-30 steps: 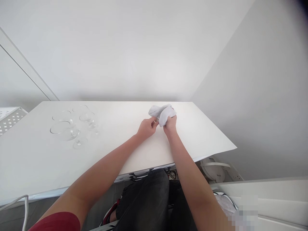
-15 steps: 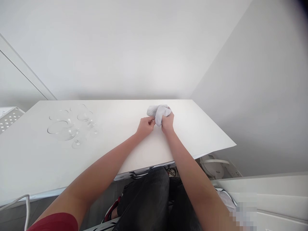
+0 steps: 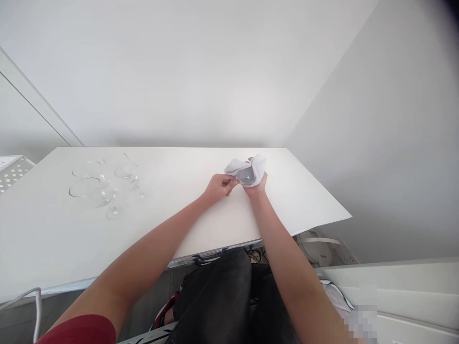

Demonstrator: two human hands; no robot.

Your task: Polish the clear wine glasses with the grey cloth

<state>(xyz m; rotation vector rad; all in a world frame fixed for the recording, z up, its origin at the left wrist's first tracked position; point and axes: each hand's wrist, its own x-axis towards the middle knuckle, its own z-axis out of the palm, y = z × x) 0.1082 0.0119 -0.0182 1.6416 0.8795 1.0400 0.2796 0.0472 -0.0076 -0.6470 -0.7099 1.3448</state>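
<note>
A wine glass (image 3: 245,176) is tilted sideways over the table, its clear bowl partly wrapped in a white cloth (image 3: 259,167). My left hand (image 3: 219,187) is closed in a pinch at the narrow stem end of the glass. My right hand (image 3: 257,188) cups the cloth around the bowl from below and the right; most of its fingers are hidden by the cloth. Farther left, several clear stemmed glasses (image 3: 86,193) stand upright in a group on the white table (image 3: 172,179).
A white wall rises behind the table, and a grey one (image 3: 401,157) flanks it on the right. A white perforated box (image 3: 16,173) is at the far left. A white cable (image 3: 38,310) hangs near the front left. Below the table's front edge are my legs (image 3: 215,301).
My right hand has turned and opened out the cloth, so the glass bowl now shows inside it. Both hands have shifted slightly right. The standing glasses have stayed put.
</note>
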